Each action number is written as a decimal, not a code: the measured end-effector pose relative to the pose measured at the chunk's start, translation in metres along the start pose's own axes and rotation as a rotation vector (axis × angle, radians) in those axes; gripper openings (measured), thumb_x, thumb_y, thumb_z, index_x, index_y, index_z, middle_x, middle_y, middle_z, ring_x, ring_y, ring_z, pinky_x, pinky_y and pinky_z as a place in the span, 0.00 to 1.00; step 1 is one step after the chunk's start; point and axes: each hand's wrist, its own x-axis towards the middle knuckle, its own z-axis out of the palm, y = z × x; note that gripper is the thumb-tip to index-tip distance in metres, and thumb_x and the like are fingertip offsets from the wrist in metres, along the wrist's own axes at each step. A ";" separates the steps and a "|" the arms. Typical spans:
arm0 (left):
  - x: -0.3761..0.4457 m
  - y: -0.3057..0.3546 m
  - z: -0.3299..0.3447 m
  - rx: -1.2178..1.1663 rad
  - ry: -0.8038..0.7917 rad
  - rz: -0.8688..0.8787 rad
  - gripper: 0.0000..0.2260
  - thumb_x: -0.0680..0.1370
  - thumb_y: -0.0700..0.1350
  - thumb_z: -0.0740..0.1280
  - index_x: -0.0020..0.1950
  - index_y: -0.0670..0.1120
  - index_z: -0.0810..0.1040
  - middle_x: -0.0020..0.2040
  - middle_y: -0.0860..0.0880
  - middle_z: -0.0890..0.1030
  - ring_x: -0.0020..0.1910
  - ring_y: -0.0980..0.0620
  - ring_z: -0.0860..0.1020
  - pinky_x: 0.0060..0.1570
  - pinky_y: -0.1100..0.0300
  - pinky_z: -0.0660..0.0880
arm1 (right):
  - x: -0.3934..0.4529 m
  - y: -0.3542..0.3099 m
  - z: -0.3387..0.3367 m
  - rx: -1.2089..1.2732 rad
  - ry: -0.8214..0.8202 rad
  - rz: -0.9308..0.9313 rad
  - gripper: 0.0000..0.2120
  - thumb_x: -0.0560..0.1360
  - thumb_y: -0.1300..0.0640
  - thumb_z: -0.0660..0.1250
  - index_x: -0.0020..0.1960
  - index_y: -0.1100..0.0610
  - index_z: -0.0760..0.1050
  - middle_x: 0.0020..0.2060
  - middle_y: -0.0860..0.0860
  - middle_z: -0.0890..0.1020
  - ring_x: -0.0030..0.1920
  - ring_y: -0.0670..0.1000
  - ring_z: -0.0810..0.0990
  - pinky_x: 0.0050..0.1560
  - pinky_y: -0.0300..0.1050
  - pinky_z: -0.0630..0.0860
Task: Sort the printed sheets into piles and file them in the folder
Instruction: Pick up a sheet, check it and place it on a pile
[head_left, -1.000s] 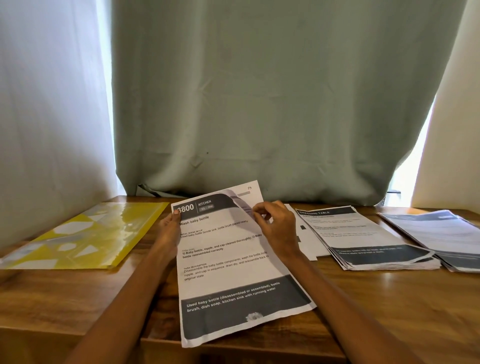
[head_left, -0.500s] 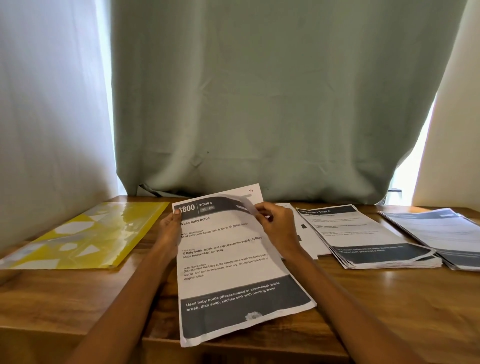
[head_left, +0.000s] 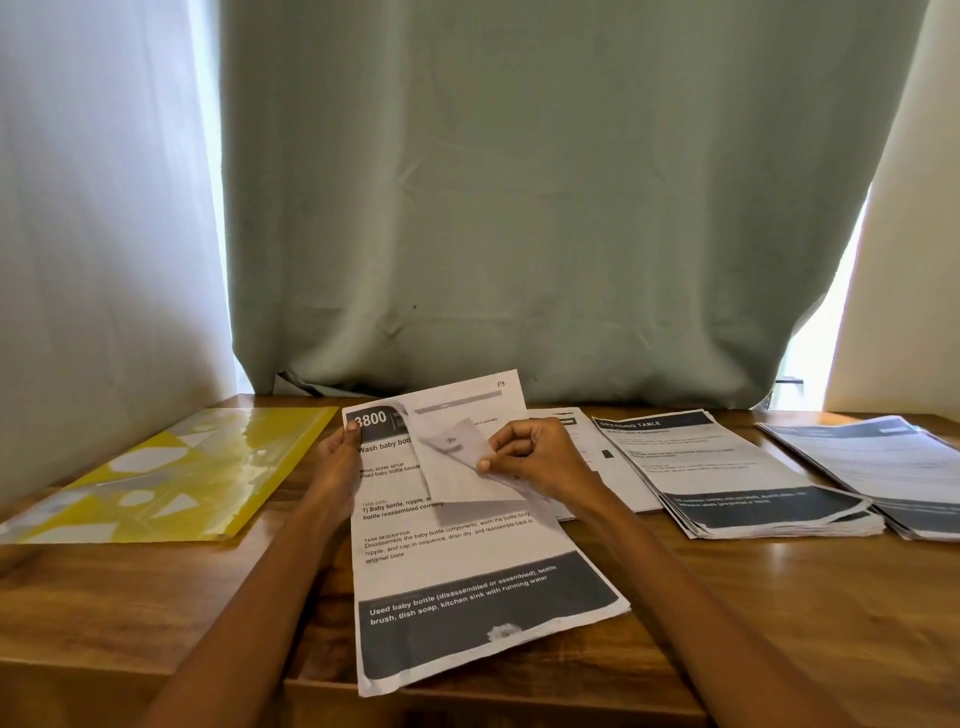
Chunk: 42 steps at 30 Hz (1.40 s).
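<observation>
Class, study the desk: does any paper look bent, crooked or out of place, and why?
The top sheet of the stack in front lies skewed to the table edge, and its top right corner is folded down, pinched by the right hand. The left hand holds its left edge. The near end overhangs the table.

Top sheet (head_left: 457, 457) corner folded back — folder (head_left: 171, 478) flat.
</observation>
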 end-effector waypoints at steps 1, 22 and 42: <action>0.000 0.000 0.000 0.002 0.003 -0.005 0.10 0.82 0.50 0.55 0.46 0.48 0.72 0.33 0.47 0.81 0.28 0.52 0.80 0.28 0.58 0.77 | -0.001 -0.001 0.003 0.033 -0.017 -0.001 0.04 0.69 0.57 0.73 0.41 0.57 0.80 0.32 0.49 0.82 0.34 0.44 0.80 0.38 0.35 0.77; -0.004 0.000 0.004 -0.039 -0.039 0.037 0.10 0.82 0.48 0.55 0.53 0.44 0.72 0.39 0.44 0.78 0.27 0.52 0.80 0.25 0.61 0.78 | -0.001 0.016 0.019 -0.248 0.525 -0.280 0.31 0.71 0.57 0.73 0.69 0.58 0.64 0.65 0.56 0.71 0.63 0.53 0.71 0.60 0.45 0.74; -0.005 0.002 0.004 -0.028 -0.038 -0.006 0.10 0.82 0.49 0.55 0.52 0.46 0.72 0.39 0.44 0.79 0.36 0.47 0.78 0.30 0.56 0.78 | -0.001 0.013 0.020 -0.102 0.608 -0.393 0.31 0.73 0.63 0.69 0.69 0.49 0.58 0.47 0.50 0.75 0.44 0.45 0.77 0.44 0.28 0.76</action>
